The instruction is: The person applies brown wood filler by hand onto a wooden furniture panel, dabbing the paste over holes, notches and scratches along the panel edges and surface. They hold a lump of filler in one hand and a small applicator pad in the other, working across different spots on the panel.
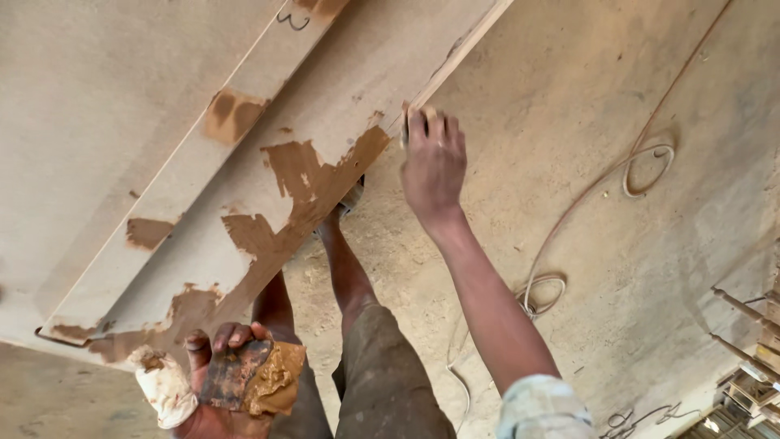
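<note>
Soft, warm daylight falls evenly across a pale board smeared with brown filler, without glare. A faint shadow runs beneath the board's lower edge onto the dusty floor. Focus is fair at the board's centre; the wooden slats far to its lower right blur, slightly stretched.

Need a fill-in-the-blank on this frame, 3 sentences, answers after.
1. The left hand holds a flat scraper loaded with brown ____.
2. The right hand presses on the ____ of the wooden board.
3. The patches of filler already on the board are ____ in colour.

Missing words: putty; edge; brown
</note>
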{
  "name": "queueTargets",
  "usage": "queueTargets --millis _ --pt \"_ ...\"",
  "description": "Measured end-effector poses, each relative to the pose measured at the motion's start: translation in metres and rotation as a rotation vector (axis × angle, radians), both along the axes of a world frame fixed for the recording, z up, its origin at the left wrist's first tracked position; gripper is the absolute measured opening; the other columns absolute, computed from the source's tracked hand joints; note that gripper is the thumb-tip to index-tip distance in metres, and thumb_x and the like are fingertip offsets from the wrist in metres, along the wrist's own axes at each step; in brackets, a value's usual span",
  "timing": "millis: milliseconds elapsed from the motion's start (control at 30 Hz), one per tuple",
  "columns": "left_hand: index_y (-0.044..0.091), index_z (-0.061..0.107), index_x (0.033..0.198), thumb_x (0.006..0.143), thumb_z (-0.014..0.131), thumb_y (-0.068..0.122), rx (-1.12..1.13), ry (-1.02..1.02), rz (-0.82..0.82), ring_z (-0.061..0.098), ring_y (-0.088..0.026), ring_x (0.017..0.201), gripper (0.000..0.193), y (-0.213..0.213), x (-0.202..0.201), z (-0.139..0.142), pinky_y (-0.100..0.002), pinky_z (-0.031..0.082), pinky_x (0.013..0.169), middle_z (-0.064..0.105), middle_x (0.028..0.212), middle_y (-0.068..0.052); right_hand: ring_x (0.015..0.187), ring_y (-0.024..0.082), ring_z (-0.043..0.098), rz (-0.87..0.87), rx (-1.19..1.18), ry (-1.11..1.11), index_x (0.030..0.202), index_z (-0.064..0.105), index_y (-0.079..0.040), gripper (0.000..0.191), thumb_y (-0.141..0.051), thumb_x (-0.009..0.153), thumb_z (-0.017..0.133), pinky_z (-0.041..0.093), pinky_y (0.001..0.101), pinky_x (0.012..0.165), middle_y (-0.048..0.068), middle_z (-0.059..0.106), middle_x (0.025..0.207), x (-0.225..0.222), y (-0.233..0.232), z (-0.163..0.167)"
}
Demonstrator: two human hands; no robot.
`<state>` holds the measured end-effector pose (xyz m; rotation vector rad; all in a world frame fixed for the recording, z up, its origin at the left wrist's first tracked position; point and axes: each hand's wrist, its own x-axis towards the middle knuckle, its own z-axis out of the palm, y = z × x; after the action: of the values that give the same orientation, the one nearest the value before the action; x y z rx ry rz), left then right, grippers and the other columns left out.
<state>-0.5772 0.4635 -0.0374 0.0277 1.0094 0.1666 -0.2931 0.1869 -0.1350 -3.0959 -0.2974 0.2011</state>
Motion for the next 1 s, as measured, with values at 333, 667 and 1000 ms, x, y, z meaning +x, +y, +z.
queueTargets --millis 333,667,1000 --pt "0.013 0.066 0.124 0.119 0.057 0.037 -0.343 -0.205 0.244 0.055 -0.032 0.113 0.026 -0.027 0.014 -0.035 -0.055 0.034 0.123 0.055 0.108 -0.012 0.101 0.028 0.068 0.077 0.108 0.216 0.126 0.063 0.000 0.028 -0.011 0.100 0.062 0.062 0.0394 0.086 0.017 0.066 0.109 -0.093 0.057 0.000" --pt "0.005 0.061 0.133 0.105 0.065 0.049 0.001 0.030 -0.018 0.053 -0.027 0.113 0.053 -0.051 0.042 0.016 -0.048 0.035 0.124 0.050 0.109 -0.011 0.080 0.020 0.068 -0.182 0.302 0.192 0.126 0.067 -0.002 0.028 -0.005 0.110 0.044 0.059 0.0308 0.053 0.017 0.068 0.110 0.038 -0.014 -0.019" --pt "0.007 0.064 0.121 0.098 0.065 0.045 -0.023 0.013 0.133 0.058 -0.027 0.101 0.044 -0.051 0.029 -0.010 -0.050 0.045 0.114 0.054 0.099 -0.012 0.098 0.024 0.066 0.064 0.190 0.560 0.136 0.060 0.000 0.039 -0.010 0.098 0.060 0.061 0.0350 0.084 0.015 0.066 0.113 -0.089 0.062 0.010"
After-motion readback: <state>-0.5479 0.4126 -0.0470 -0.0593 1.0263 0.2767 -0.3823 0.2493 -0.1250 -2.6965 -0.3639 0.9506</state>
